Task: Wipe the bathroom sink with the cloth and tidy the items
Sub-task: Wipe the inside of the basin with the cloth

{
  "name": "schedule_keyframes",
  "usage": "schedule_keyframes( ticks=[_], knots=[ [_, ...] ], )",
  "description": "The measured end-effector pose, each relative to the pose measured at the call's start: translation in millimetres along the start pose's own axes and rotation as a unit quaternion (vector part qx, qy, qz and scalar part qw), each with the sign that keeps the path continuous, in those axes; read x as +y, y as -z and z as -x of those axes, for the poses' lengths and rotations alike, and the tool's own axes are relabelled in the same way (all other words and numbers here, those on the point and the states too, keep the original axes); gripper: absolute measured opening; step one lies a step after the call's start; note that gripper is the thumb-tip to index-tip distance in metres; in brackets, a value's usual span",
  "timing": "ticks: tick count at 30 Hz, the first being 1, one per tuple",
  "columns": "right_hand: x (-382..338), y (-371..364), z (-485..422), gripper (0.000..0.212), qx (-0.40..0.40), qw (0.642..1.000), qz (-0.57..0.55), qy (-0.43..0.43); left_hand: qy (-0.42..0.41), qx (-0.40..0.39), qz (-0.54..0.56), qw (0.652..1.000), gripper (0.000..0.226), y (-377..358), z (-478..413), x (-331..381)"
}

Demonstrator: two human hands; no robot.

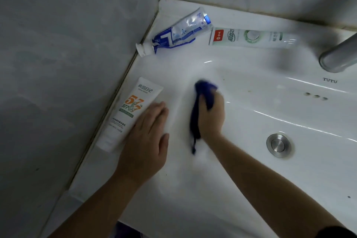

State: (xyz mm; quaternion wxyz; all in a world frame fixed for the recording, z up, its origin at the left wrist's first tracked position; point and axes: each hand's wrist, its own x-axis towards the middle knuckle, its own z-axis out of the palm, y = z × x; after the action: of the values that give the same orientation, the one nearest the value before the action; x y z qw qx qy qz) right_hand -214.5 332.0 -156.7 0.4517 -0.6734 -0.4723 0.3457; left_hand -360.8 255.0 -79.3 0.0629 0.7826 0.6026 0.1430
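Right hand [211,116] grips blue cloth [201,102] on sink [251,160] left slope, mid-wipe. Left hand [146,137] flat, fingers straight, on white tube [129,112]. Far: blue toothpaste [179,33], green-white toothpaste [251,36] lying loose, untidied.

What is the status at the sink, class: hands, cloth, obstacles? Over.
Left hand flat on white tube. Right hand grips blue cloth against sink. Blue toothpaste tube, green toothpaste tube lying on back ledge, uncleared.
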Motion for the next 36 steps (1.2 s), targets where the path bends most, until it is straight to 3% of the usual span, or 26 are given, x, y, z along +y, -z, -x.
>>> schedule_keyframes(
  ticks=[1, 3, 5, 8, 9, 11, 13, 15, 18, 20, 22, 24, 25, 29, 31, 33, 36],
  knots=[
    [-13, -6, -17, 0.029, 0.048, 0.997, -0.034, -0.041, 0.001, 0.000, -0.001, 1.000, 0.050, 0, 0, 1],
    [-30, -15, -9, 0.028, 0.051, 0.996, -0.068, -0.008, 0.000, 0.000, 0.000, 1.000, 0.050, 0, -1, 1],
    [-24, -11, 35, 0.026, -0.040, 0.995, -0.065, 0.058, 0.000, -0.002, 0.002, 1.000, 0.050, 0, -1, 1],
    [7, 12, 65, 0.036, -0.142, 0.981, 0.029, 0.129, -0.002, -0.002, 0.002, 1.000, 0.050, -1, -1, -1],
    [13, 13, 50, 0.036, -0.119, 0.983, 0.052, 0.128, 0.000, 0.000, 0.003, 1.000, 0.050, -1, 0, 0],
    [7, 5, 5, 0.030, -0.014, 0.998, 0.051, 0.027, 0.000, 0.002, 0.005, 1.000, 0.050, 0, -1, 0],
    [-1, 0, -10, 0.030, 0.030, 0.998, 0.033, -0.046, 0.000, 0.004, 0.004, 1.000, 0.050, -1, -1, 0],
    [10, 11, 21, 0.031, -0.051, 0.997, 0.053, 0.028, 0.004, 0.004, 0.006, 1.000, 0.050, -2, 0, 0],
    [41, 50, 64, 0.036, -0.200, 0.958, 0.131, 0.159, 0.001, 0.007, 0.008, 1.000, 0.049, -1, -2, 0],
    [46, 49, 37, 0.035, -0.158, 0.956, 0.192, 0.155, -0.002, 0.010, 0.006, 1.000, 0.049, -1, -1, 0],
    [28, 32, -1, 0.030, -0.043, 0.982, 0.183, 0.022, 0.002, 0.006, 0.010, 1.000, 0.050, 0, 0, 1],
    [17, 17, -15, 0.027, 0.022, 0.988, 0.144, -0.041, 0.003, 0.008, 0.014, 1.000, 0.050, 1, -1, 1],
    [14, 16, -8, 0.027, 0.011, 0.990, 0.131, -0.044, 0.001, 0.010, 0.017, 1.000, 0.050, 0, -1, 1],
    [24, 41, 72, 0.037, -0.165, 0.981, 0.100, -0.004, 0.002, 0.012, 0.033, 0.999, 0.049, 1, 0, 0],
    [24, 44, 76, 0.037, -0.172, 0.979, 0.102, 0.031, 0.001, 0.008, 0.046, 0.999, 0.049, 2, 0, 0],
    [12, 28, 47, 0.034, -0.107, 0.991, 0.076, 0.032, -0.006, 0.009, 0.067, 0.998, 0.047, 4, 1, 0],
    [-19, -1, -8, 0.032, 0.040, 0.993, -0.023, -0.105, 0.010, 0.007, 0.097, 0.995, 0.049, 14, 9, 5]
  ],
)
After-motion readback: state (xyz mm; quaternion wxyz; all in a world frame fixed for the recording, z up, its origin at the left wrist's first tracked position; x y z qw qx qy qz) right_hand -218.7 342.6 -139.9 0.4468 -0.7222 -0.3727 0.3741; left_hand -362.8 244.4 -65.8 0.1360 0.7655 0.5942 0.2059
